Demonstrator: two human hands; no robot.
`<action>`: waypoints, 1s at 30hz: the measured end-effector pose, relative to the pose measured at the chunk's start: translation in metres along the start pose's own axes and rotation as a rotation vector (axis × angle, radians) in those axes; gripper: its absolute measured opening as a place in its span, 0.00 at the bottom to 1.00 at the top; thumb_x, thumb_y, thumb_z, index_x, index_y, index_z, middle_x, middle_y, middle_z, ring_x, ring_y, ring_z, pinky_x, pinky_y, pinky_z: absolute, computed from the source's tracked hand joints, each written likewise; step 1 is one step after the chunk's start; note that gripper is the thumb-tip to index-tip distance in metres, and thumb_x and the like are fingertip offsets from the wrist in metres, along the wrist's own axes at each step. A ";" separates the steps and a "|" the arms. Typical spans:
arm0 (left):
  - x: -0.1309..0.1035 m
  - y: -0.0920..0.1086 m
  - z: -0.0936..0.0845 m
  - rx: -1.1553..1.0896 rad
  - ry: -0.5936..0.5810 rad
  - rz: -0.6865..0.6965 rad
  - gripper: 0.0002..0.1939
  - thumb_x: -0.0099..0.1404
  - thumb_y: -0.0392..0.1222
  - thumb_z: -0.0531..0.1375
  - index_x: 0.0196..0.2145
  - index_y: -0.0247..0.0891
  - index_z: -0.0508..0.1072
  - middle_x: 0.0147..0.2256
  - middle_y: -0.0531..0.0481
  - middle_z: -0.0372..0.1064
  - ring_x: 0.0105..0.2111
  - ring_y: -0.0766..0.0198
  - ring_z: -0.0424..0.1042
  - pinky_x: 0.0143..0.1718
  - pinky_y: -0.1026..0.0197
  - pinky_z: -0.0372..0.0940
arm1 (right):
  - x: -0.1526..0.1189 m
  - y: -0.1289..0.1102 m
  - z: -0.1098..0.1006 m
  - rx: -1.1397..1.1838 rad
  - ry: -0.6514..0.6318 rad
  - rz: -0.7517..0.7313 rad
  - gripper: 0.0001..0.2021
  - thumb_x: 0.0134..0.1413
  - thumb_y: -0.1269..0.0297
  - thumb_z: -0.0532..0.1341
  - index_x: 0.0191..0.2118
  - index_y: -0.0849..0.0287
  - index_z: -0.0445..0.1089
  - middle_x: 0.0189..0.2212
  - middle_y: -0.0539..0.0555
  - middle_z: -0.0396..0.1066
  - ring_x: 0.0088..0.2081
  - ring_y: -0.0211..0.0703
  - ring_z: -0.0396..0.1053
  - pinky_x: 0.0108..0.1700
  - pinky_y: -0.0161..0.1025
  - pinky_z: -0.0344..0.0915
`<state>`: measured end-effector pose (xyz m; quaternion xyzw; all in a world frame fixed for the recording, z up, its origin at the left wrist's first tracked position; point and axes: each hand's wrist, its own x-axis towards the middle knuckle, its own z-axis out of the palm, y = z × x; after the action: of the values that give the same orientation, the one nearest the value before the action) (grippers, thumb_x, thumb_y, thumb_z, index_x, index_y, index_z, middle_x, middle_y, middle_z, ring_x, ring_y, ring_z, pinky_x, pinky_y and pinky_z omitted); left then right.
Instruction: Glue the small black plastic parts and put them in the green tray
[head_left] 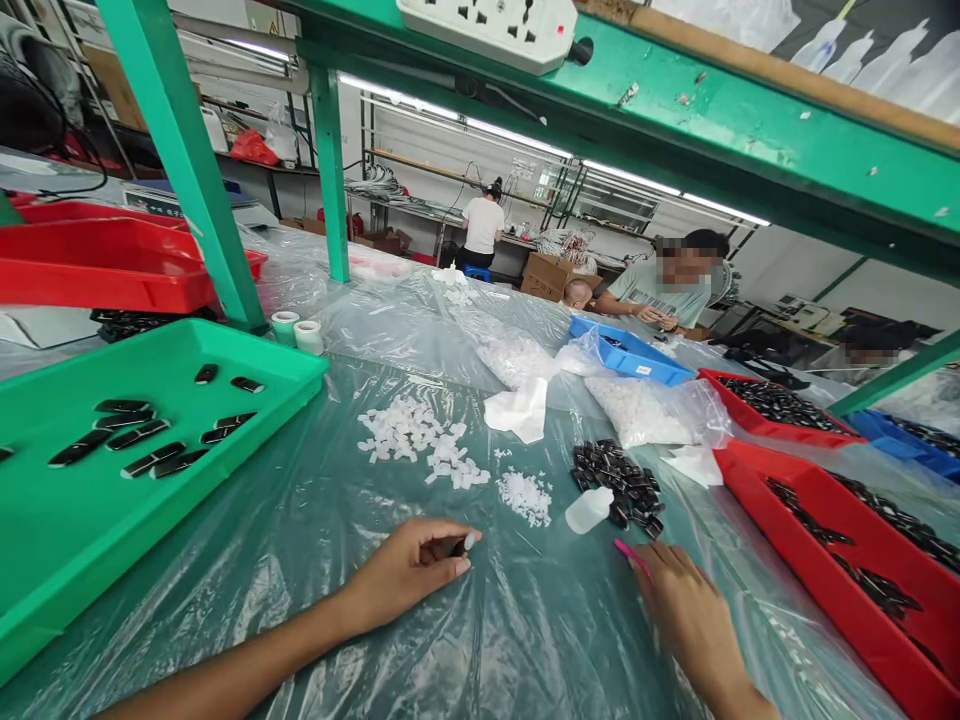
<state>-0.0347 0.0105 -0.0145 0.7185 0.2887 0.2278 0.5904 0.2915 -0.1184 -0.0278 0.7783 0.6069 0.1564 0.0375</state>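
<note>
My left hand is closed in a pinch around a small dark piece with a whitish part at its end; the fingers hide most of it. At the right, my right hand has its fingers on a thin pink tool, whose exact kind I cannot make out. Just beyond that hand, a translucent white squeeze bottle lies on its side against a heap of small black parts. Between the hands and farther back are a pile of tiny white bits and a larger spread of white pieces.
A green tray with several black parts is at left, below a red tray. Red trays of black parts line the right. Bags of white pieces lie behind. A green shelf frame crosses overhead; people sit beyond.
</note>
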 end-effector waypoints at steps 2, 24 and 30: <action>-0.002 0.001 0.000 0.132 0.036 0.048 0.15 0.61 0.43 0.58 0.47 0.40 0.71 0.37 0.48 0.70 0.31 0.64 0.66 0.31 0.65 0.62 | -0.006 -0.004 -0.011 0.073 -0.026 0.031 0.11 0.58 0.64 0.49 0.33 0.55 0.68 0.30 0.56 0.72 0.33 0.51 0.70 0.30 0.41 0.61; -0.008 -0.013 0.002 1.083 0.177 0.486 0.11 0.68 0.36 0.48 0.45 0.35 0.67 0.35 0.45 0.69 0.34 0.59 0.71 0.35 0.58 0.67 | 0.032 -0.155 -0.064 1.333 -0.209 -0.164 0.16 0.56 0.58 0.55 0.23 0.61 0.73 0.18 0.47 0.61 0.24 0.37 0.58 0.27 0.33 0.54; -0.009 -0.018 -0.001 1.236 0.133 0.579 0.13 0.67 0.33 0.49 0.49 0.32 0.63 0.35 0.44 0.68 0.32 0.58 0.69 0.31 0.58 0.66 | 0.033 -0.154 -0.059 1.420 -0.287 -0.150 0.17 0.55 0.57 0.57 0.23 0.61 0.73 0.20 0.50 0.68 0.25 0.38 0.62 0.30 0.34 0.57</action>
<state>-0.0440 0.0074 -0.0318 0.9561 0.1979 0.2136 -0.0317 0.1382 -0.0544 -0.0033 0.5841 0.6029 -0.3818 -0.3867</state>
